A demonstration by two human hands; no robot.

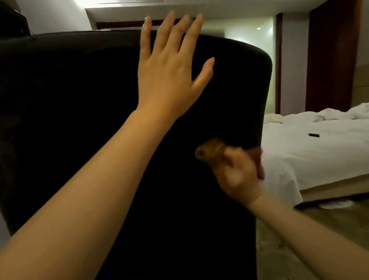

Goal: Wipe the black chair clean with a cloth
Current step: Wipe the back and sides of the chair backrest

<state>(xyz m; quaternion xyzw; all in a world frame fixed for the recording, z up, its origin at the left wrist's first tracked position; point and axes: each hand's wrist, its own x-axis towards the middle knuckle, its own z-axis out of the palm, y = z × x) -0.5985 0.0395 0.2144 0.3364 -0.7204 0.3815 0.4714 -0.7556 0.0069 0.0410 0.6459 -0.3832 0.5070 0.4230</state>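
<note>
Brown cloth (210,152), soft and light, sits bunched in the closed right hand (239,175), rubbing the black chair (61,107) near its right edge. Farther up, the left hand (172,72), fingers spread flat, steadies the padded backrest, probably firm enough to lean on.

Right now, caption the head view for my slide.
Left hand flat on black chair; right hand rubs brown cloth.

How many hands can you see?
2. The left hand lies open and flat on the black chair; the right hand, lower down, grips a brown cloth against it.
</note>
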